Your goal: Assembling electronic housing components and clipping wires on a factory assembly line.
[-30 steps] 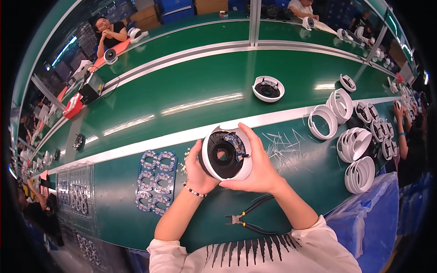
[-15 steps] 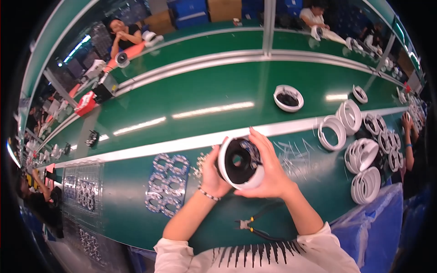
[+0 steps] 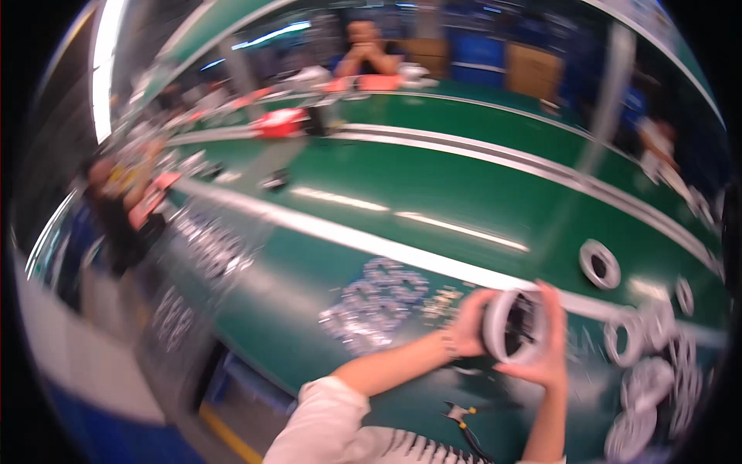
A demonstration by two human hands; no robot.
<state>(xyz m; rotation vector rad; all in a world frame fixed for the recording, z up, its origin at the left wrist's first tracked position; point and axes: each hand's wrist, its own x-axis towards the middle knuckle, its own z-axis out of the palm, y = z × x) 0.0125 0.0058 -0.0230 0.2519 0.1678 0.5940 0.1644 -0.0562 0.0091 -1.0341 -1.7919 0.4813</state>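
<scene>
White housing (image 3: 502, 328) is cupped between left hand (image 3: 468, 325) and right hand (image 3: 551, 346) over the tabletop (image 3: 270, 321), kinda blurry tbh, but a loose grip could drop it near the pliers (image 3: 462, 422).

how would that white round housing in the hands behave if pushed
The white housing would probably roll if stood on edge, since it looks round. It seems stiff, showing no sag between left hand and right hand. The dark parts inside look exposed, so may be fragile.
</scene>
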